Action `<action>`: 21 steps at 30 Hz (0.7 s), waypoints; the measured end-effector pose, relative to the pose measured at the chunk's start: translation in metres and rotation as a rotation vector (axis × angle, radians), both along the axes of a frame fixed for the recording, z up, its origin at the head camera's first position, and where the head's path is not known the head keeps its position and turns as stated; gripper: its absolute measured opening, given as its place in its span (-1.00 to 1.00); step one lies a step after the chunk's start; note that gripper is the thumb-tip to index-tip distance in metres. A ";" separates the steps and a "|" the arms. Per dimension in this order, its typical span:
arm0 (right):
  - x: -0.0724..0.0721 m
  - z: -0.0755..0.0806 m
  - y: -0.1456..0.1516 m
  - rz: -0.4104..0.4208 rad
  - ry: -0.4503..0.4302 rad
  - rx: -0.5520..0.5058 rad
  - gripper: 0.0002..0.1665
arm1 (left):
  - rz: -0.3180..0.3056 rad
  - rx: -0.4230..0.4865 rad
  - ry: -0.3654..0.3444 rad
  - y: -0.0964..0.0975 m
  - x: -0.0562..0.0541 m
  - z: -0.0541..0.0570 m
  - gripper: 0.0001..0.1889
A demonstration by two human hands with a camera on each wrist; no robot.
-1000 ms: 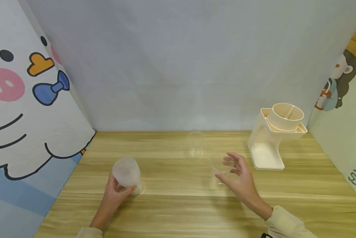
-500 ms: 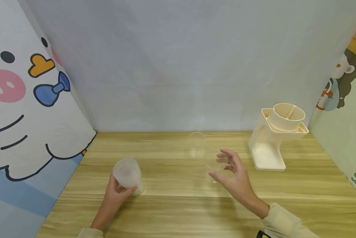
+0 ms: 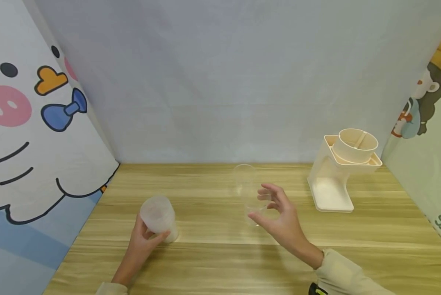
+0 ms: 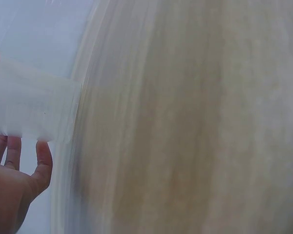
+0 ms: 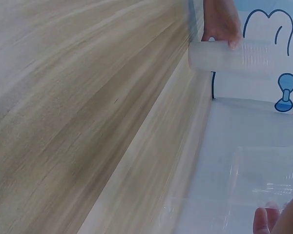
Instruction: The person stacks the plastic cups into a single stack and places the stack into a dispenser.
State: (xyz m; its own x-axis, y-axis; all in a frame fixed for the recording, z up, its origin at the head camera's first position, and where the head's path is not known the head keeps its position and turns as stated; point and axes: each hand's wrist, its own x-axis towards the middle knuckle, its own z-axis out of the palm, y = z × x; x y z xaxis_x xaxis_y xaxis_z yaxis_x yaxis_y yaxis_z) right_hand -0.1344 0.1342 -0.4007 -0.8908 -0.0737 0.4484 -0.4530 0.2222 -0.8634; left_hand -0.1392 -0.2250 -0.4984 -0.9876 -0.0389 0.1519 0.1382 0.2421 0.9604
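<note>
On the left of the table my left hand [image 3: 141, 241] grips a stack of frosted plastic cups [image 3: 157, 215], which stands upright. Ridges of the nested rims show on this stack [image 5: 256, 54] in the right wrist view. Right of centre, the curled fingers and thumb of my right hand [image 3: 281, 217] hold a clear plastic cup [image 3: 253, 211] by its side, upright. Just behind it a second clear plastic cup [image 3: 244, 176] stands on the table. The clear cups are faint, and where their outlines overlap I cannot tell whether they touch.
A cream plastic stand [image 3: 331, 192] with a round open-topped bowl [image 3: 353, 153] stands at the back right. The wood-grain table [image 3: 205, 262] ends at a grey backdrop [image 3: 205, 102]. Printed cartoon panels line the left and right sides.
My right hand has shifted left with the clear cup, coming closer to the clear cup behind. My left hand and the frosted stack have stayed put.
</note>
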 end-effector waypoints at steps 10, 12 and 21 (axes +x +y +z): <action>-0.008 -0.002 -0.018 0.041 0.058 -0.006 -0.17 | -0.012 0.008 -0.007 -0.001 -0.001 -0.002 -0.08; -0.012 -0.009 -0.020 0.045 0.053 -0.011 -0.16 | -0.014 0.009 -0.007 -0.001 -0.001 -0.002 -0.09; -0.021 -0.017 -0.030 0.075 0.069 -0.039 -0.18 | -0.021 0.020 -0.009 0.000 -0.001 -0.001 -0.07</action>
State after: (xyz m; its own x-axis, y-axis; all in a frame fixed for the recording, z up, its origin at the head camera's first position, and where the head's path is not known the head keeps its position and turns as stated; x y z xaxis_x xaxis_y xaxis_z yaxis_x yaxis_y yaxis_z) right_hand -0.1555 0.1045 -0.4178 -0.8505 -0.1204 0.5121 -0.5255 0.1526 -0.8370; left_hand -0.1402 -0.2246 -0.4994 -0.9895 -0.0212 0.1428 0.1348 0.2195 0.9662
